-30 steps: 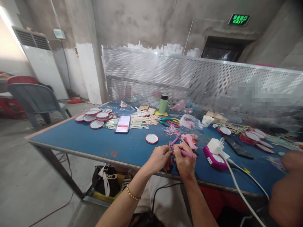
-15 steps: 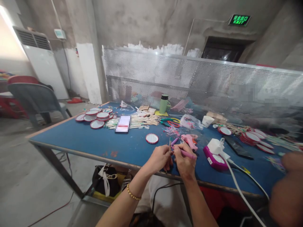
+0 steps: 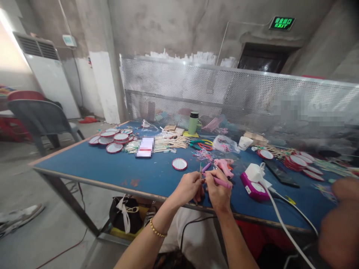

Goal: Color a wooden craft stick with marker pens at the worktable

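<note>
At the table's front edge, my left hand (image 3: 190,186) is closed around a thin upright stick (image 3: 201,167) with a greenish tip. My right hand (image 3: 218,190) is closed on a pink pen-shaped tool (image 3: 221,182), its tip against or close beside the stick. Fingers hide most of the stick's lower part. Just beyond them lie a purple pen-like piece (image 3: 206,167) and a pink glue gun (image 3: 224,167). A round red-rimmed disc (image 3: 179,164) with a pale face rests on the blue table (image 3: 92,168), left of these.
Red-rimmed discs (image 3: 114,147) are heaped at left, by a phone (image 3: 145,147) and wooden sticks (image 3: 179,142). Pliers (image 3: 200,144) and a green bottle (image 3: 193,123) stand behind. A purple power strip (image 3: 254,188) with cables is at right, near another person's blurred arm (image 3: 340,224).
My hands keep almost the same hold and place. A person's shoe has come into view on the floor at the left. The camera view has shifted slightly.
</note>
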Available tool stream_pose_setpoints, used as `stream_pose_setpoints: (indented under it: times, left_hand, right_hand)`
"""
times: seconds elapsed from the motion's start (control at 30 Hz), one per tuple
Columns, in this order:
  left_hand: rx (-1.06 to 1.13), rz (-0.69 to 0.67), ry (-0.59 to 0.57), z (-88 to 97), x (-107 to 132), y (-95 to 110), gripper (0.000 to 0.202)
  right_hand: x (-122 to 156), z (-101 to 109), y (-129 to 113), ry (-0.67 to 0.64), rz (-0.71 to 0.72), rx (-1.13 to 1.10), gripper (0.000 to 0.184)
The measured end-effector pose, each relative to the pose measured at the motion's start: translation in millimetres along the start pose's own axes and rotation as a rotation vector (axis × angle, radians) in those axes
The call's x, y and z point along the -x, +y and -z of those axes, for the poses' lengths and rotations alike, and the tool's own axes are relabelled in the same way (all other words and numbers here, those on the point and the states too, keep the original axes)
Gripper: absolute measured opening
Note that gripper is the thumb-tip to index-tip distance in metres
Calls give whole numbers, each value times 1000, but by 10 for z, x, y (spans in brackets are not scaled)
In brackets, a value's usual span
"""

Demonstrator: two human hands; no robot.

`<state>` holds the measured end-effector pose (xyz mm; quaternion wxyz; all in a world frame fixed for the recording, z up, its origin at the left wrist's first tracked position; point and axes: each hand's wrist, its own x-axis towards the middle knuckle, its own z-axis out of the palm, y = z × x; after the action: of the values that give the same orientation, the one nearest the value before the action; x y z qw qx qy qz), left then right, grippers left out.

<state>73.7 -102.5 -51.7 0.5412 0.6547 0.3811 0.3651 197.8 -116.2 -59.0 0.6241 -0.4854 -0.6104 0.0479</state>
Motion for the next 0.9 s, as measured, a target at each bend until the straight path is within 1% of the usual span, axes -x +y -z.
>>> stream_pose_setpoints:
  times: [0.17, 0.4, 0.6, 0.9]
  left_hand:
    - [-10, -2, 2, 1, -13, -23, 24]
    - [3, -14, -11, 9, -10, -3, 24]
    - [1, -10, -5, 6, -5, -3, 23]
    - [9, 1, -6, 5, -4, -8, 22]
  right_hand:
    - [-12, -2, -23, 0, 15, 6, 24]
    - [2, -6, 12, 25, -40, 7, 24]
    - [5, -5, 14, 3, -45, -20, 22]
    - [-7, -6, -9, -14, -26, -18, 23]
